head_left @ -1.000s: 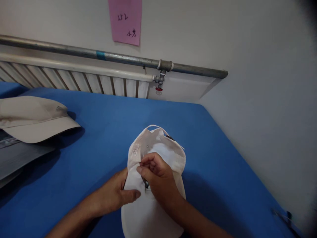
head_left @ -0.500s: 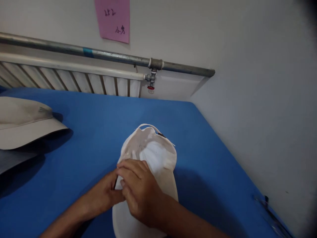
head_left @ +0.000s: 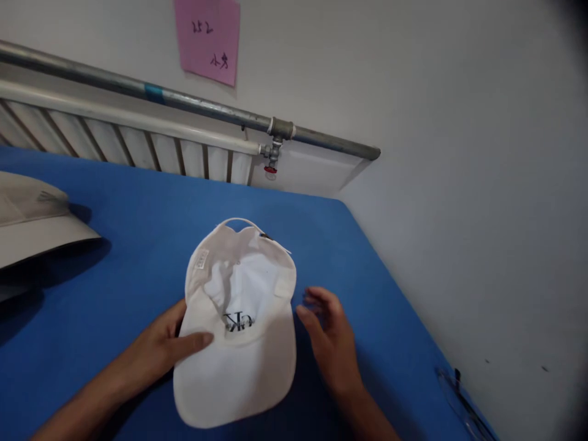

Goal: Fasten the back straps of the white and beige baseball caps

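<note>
A white baseball cap (head_left: 239, 380) lies with its hollow inside turned up toward me and its brim nearest me. Dark letters show in reverse inside the crown, and a small label sits on the inner left side. The strap arches at the far end, with a dark buckle on it. My left hand (head_left: 177, 343) grips the cap's left edge, thumb over the brim and fingers hidden underneath. Just off the cap's right side is my right hand (head_left: 328, 334), its thumb and fingers apart with nothing between them.
Beige and dark caps (head_left: 37, 226) are at the left on the blue table (head_left: 138, 196). Glasses (head_left: 463, 398) lie by the right edge. Behind stand a radiator (head_left: 165, 153), a pipe (head_left: 206, 105) with a red-handled valve, and a wall with a pink note (head_left: 209, 40).
My right hand has moved off the cap to the right and opened. The cap has shifted left and tilted, so its inner letters show. My left hand still holds its left edge.
</note>
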Action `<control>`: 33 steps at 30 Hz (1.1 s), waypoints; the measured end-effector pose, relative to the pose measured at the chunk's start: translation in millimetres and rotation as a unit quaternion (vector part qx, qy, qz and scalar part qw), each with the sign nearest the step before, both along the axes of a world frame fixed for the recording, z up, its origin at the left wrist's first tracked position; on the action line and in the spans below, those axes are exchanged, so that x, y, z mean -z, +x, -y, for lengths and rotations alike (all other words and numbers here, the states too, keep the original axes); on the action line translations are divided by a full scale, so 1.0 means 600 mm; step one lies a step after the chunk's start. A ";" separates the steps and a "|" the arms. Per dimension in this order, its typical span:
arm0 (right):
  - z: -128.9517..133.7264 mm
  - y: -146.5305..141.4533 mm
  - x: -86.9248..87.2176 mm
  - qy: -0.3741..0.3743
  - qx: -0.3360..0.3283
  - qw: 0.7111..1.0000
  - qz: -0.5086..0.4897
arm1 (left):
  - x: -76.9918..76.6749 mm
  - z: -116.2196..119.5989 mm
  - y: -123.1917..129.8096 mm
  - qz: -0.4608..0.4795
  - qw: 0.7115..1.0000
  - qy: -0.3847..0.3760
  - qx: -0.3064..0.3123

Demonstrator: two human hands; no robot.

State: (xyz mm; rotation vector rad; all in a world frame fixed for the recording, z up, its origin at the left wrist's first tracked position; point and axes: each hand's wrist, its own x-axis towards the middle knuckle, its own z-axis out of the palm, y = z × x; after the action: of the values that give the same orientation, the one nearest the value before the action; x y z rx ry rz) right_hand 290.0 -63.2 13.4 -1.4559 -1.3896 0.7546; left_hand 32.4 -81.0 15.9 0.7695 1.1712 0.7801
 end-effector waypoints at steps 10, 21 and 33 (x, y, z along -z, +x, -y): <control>-0.021 -0.023 0.012 -0.186 -0.204 0.960 -0.039 | 0.020 -0.013 -0.002 -0.052 0.994 0.038 -0.091; -0.016 -0.034 0.027 -0.150 -0.211 0.965 -0.045 | 0.026 -0.018 -0.011 -0.086 0.981 0.047 -0.165; 0.012 -0.047 0.035 -0.079 -0.226 0.971 0.023 | 0.004 -0.019 -0.017 -0.183 0.962 0.019 -0.203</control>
State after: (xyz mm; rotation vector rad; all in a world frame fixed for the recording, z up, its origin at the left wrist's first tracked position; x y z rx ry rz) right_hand 261.7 -70.6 -7.7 -1.2932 -1.7579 1.1455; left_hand 22.3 -69.8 13.7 0.7342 1.6854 1.0278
